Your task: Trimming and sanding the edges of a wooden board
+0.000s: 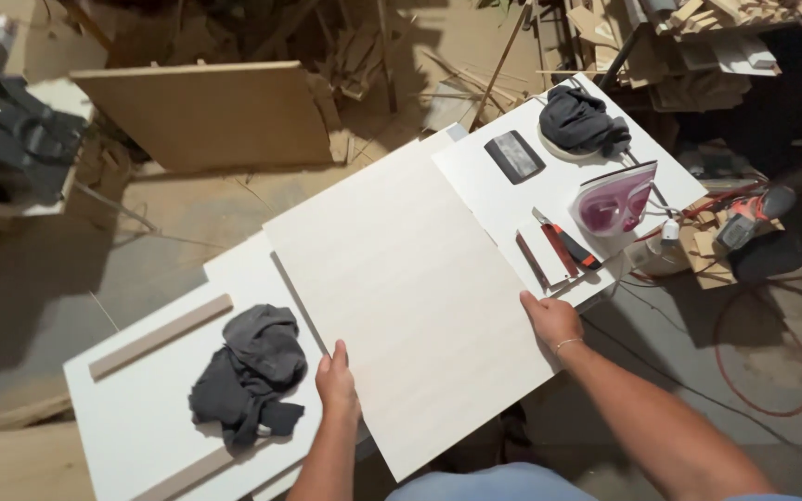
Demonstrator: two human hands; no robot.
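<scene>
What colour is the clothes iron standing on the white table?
The clothes iron is pinkish purple with a pale rim, seen in the head view.

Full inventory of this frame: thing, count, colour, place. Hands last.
large panel: 1, pale wood grain, lying across the white worktops, centre
white worktops: 2, white, under the panel, near left and far right
grey cloths: 2, dark grey, one crumpled on the near-left worktop, one at the far end
wooden strip: 1, light brown, near-left worktop
clothes iron: 1, pink and white, far-right worktop
dark block: 1, dark grey, far worktop
hand tools: about 2, red and black, beside the iron
board: 1, tan, on the floor, upper left
power drill: 1, red and black, floor right
left hand: 1, on the panel's near-left edge
right hand: 1, on the panel's right edge
</scene>
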